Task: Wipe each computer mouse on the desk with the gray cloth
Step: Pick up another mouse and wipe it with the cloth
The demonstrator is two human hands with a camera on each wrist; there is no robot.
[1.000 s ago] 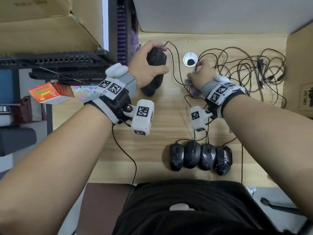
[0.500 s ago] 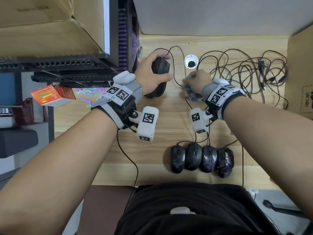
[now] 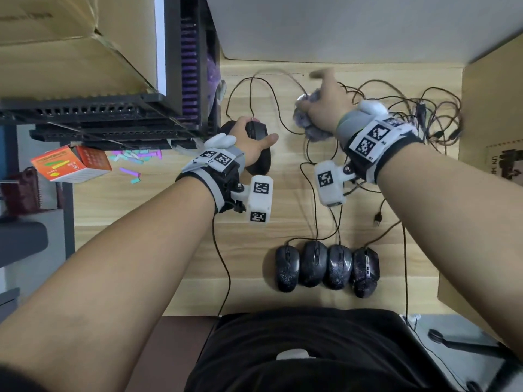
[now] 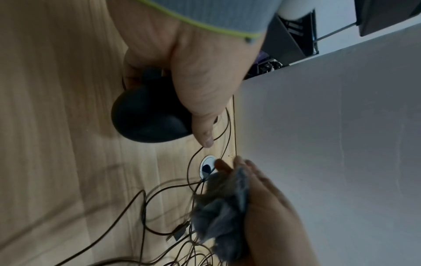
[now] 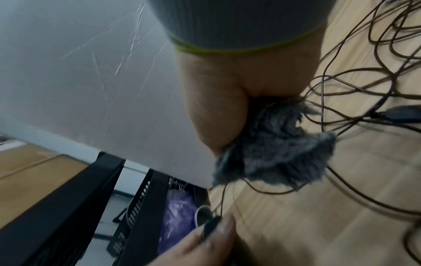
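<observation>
Left hand: my left hand [image 3: 249, 140] curls over the black mouse [image 3: 256, 147], thumb on its right flank and fingers over its far end, at the far left of the desk [image 3: 158, 210] beside the black rack [image 3: 113, 120].
Black mouse: a hard, smooth shell, light I judge, and likely to slide on the wood; I judge the sides are the place to grip, so the top stays free for the cloth.
Its cable: the cable [image 3: 252, 91] loops away from the nose toward the far edge; it looks thin and limp, and I expect it to tug the mouse back if I lift too far.
Right hand: my right hand [image 3: 322, 106] bunches the gray cloth [image 3: 304, 117] in the palm, raised to the right of the mouse and apart from it; the forefinger sticks out, blurred.
Gray cloth: soft, fluffy, loose at the edges; I judge it could snag the tangled cables [image 3: 410, 114] beneath, so a tight wad serves best.
Four mice: a row of four mice [image 3: 327, 267] sits touching side to side at the near edge.
</observation>
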